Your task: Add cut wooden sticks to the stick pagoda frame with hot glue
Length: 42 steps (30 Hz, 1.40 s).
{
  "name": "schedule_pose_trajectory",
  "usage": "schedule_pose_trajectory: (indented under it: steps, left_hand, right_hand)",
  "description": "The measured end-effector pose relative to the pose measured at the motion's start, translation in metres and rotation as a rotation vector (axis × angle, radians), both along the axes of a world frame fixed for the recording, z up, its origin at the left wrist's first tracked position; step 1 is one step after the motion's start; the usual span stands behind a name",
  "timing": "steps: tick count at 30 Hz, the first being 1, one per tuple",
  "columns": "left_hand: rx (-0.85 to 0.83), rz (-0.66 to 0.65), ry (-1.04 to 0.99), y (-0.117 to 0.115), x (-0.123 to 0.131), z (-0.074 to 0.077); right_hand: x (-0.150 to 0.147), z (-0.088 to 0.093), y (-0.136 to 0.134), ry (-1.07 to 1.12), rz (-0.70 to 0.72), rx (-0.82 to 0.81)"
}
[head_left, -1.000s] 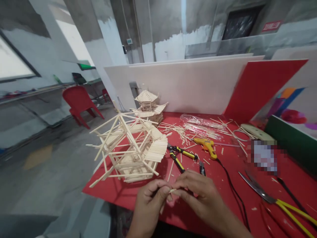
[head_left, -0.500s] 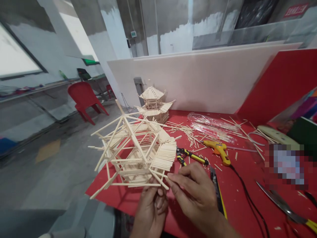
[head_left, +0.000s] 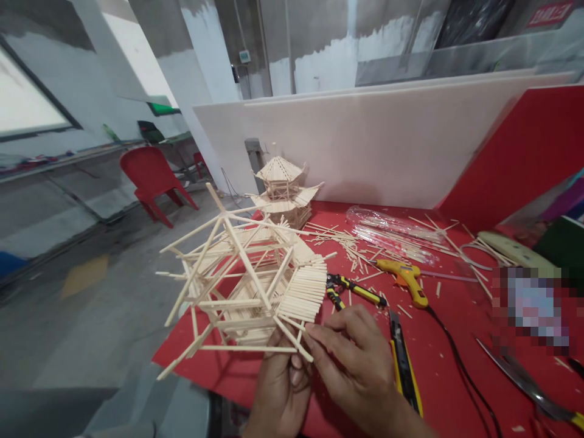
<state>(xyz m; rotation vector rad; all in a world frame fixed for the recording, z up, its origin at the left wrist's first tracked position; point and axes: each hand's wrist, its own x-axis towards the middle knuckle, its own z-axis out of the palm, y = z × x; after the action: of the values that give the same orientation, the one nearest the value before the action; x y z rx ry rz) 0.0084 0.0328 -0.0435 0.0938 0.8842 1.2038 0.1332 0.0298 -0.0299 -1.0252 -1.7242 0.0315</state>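
A pavilion model (head_left: 246, 267) built of thin wooden sticks tilts over the near left edge of the red table. Its open roof frame faces left, and one roof panel is covered with a row of short sticks. My left hand (head_left: 285, 380) is closed under the near corner of the model, gripping its frame from below; some of its fingers are hidden behind the sticks. Beside it, my right hand (head_left: 353, 356) pinches the end of a short wooden stick (head_left: 292, 320) against that same corner, next to the covered panel.
A finished stick pagoda (head_left: 283, 188) stands at the back. Loose sticks (head_left: 342, 243) and a plastic bag of sticks (head_left: 392, 234) lie before a white board (head_left: 356, 146). Right of my hands are pliers (head_left: 356, 290), a yellow glue gun (head_left: 404, 277), a utility knife (head_left: 404, 359) and scissors (head_left: 524, 377).
The view has shifted slightly. The model's near left end sits a little lower and farther left. Both hands keep their hold at the corner, the right still pinching the stick.
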Motion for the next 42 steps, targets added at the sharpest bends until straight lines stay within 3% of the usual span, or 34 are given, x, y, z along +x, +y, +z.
schedule_pose_trajectory:
  steps: [27,30,38,42]
  left_hand:
    - [0.065,-0.004,-0.059,0.003,0.006,-0.006]
    - [0.107,0.007,-0.045,0.001,0.005,-0.008]
    - [0.149,-0.14,0.113,-0.009,0.011,-0.032]
    - [0.128,-0.261,0.201,-0.013,0.024,-0.037]
  right_hand:
    - [0.0,0.003,0.001,0.093,0.026,-0.043]
    - [0.003,0.004,-0.002,0.32,0.032,-0.203]
    - [0.02,-0.018,-0.005,1.188,0.243,-0.974]
    - [0.025,-0.028,-0.01,1.405,0.304,-1.058]
